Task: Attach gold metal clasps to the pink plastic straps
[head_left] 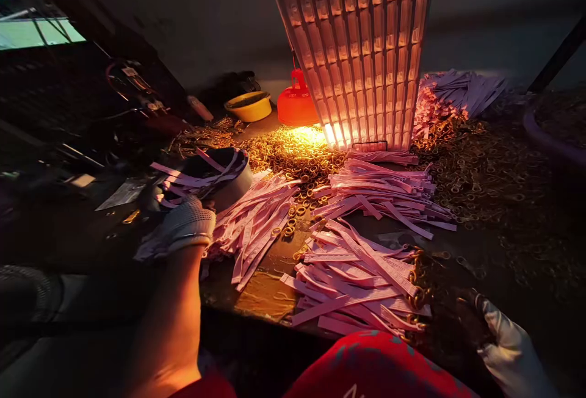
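My left hand [190, 224], in a pale knitted glove, is by the near side of a round dark container [233, 187]. Pink strips [187, 177] stick out of the container just above it. Its fingers are blurred, so their grip is unclear. Low on the right is my right hand [510, 340], also gloved, its fingers curled in deep shadow; what they hold is hidden. Just left of it, a heap of pink fabric strips [352, 276] has brass-coloured metal clips [419, 279] at its right ends.
Further pink strip bundles lie at the centre [379, 187] and left [263, 221]. Loose brass-coloured rings and clips [270, 148] spread under a red lamp [297, 102]. A tall ribbed translucent panel [361, 50] stands behind. A yellow basin [249, 108] sits further back.
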`<action>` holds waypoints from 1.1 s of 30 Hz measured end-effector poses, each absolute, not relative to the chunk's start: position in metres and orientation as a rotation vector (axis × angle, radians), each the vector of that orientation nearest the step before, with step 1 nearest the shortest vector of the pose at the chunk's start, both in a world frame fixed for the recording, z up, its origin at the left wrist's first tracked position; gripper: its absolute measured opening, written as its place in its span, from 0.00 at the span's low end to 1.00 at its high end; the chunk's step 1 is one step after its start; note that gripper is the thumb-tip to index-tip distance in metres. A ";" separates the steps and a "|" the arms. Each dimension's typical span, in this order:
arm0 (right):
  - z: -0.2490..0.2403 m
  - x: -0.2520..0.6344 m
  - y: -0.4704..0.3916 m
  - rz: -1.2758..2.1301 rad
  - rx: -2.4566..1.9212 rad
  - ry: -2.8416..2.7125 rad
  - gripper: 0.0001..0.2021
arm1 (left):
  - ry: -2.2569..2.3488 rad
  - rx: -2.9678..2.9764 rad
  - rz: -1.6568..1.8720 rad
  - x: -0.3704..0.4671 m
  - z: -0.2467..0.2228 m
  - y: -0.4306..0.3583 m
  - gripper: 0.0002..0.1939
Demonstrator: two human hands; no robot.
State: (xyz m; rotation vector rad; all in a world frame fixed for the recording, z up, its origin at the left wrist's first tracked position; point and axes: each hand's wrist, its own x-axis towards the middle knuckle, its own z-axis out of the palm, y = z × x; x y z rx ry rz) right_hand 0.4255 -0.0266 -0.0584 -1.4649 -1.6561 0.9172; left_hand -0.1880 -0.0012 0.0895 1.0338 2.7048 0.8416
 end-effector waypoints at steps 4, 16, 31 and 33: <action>-0.065 0.431 -0.027 0.919 -1.435 -1.600 0.17 | 2.791 0.919 0.970 -0.179 0.098 0.003 0.19; -0.024 0.348 -0.001 0.824 -1.152 -1.832 0.18 | 1.483 0.447 1.192 0.023 0.038 0.018 0.04; -0.009 0.310 0.007 0.836 -1.188 -1.722 0.22 | 0.980 0.574 1.193 0.164 -0.002 0.018 0.18; -0.008 0.306 0.011 0.940 -1.116 -1.538 0.20 | 0.921 0.438 1.089 0.160 -0.004 0.020 0.18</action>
